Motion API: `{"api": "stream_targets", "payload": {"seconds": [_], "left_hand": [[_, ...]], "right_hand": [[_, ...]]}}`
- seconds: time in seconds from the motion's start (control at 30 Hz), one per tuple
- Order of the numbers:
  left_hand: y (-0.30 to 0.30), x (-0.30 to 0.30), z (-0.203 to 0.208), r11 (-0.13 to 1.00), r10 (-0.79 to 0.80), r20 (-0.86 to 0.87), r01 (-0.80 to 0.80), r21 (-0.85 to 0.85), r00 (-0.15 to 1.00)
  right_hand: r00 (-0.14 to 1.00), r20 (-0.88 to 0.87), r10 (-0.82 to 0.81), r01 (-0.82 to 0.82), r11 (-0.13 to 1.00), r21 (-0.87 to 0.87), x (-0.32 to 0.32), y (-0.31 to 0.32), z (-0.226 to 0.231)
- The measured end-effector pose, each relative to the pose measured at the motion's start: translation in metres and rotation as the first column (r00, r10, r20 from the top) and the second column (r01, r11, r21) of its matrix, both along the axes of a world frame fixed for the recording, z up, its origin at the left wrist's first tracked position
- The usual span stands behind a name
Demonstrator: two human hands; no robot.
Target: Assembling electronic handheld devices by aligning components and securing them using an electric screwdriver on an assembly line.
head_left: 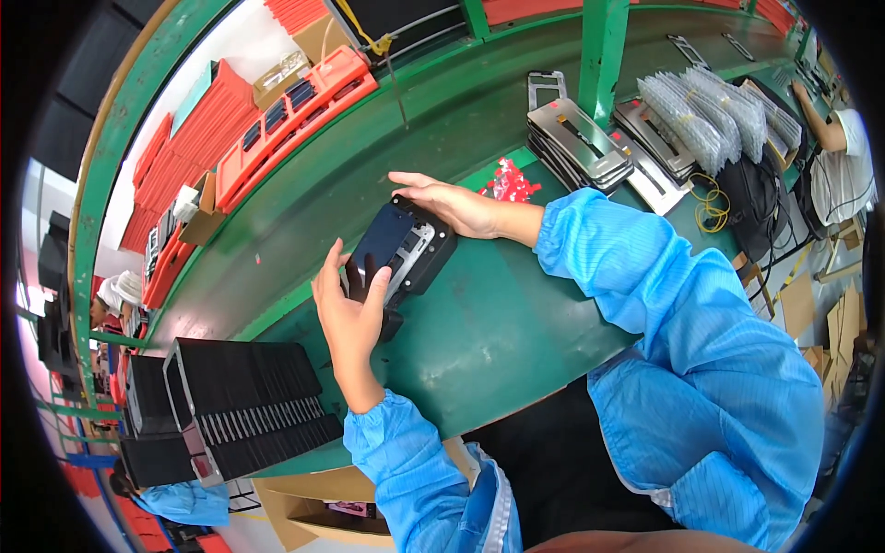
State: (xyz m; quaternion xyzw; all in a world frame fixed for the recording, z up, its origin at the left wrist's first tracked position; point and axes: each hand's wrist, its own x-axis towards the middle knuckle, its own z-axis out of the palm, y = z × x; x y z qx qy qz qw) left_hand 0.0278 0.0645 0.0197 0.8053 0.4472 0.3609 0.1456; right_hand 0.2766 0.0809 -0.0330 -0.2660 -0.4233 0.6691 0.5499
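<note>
A black block-shaped fixture [431, 262] stands on the green bench in front of me. On it lies a phone screen panel [385, 234] with a dark glossy face, beside a silver phone frame [412, 252]. My left hand [348, 302] is at the near left end of the panel, its fingers spread and its thumb towards the silver frame. At the far end, my right hand [452, 205] reaches over the fixture's corner with fingers stretched out. Whether either hand's fingertips touch the panel I cannot tell.
A black rack [249, 396] of upright slots stands at the left. Red-and-white scraps [510, 182] lie beyond my right wrist. Stacked metal phone-part trays [581, 138] and bubble-wrap bundles [687, 111] are at the far right. Red trays [295, 120] fill the shelf. A person [839, 152] works farther right.
</note>
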Motion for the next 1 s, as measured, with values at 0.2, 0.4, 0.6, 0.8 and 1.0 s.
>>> {"api": "stream_targets", "payload": {"seconds": [0.2,0.4,0.6,0.8,1.0], "left_hand": [[0.006,0.018,-0.003,0.998,-0.002,-0.07,0.007,0.068,0.998],[0.0,0.025,-0.002,0.994,0.048,-0.083,-0.039,0.104,0.995],[-0.006,0.015,0.001,0.984,0.028,-0.112,-0.007,0.176,0.993],[-0.005,0.01,-0.004,0.983,0.02,-0.073,-0.006,0.181,0.997],[-0.006,0.005,-0.004,0.988,0.001,-0.044,0.006,0.155,0.999]], "right_hand": [[0.999,-0.017,0.048,-0.049,0.999,-0.016,0.007,0.003,-0.001],[0.988,0.113,0.105,-0.097,0.993,-0.07,0.024,0.007,-0.003],[0.947,0.307,0.097,-0.121,0.991,0.06,0.023,0.009,-0.001],[0.93,0.363,0.055,-0.112,0.984,0.137,0.02,0.004,0.004],[0.938,0.341,0.058,-0.1,0.989,0.108,0.018,0.006,0.005]]}}
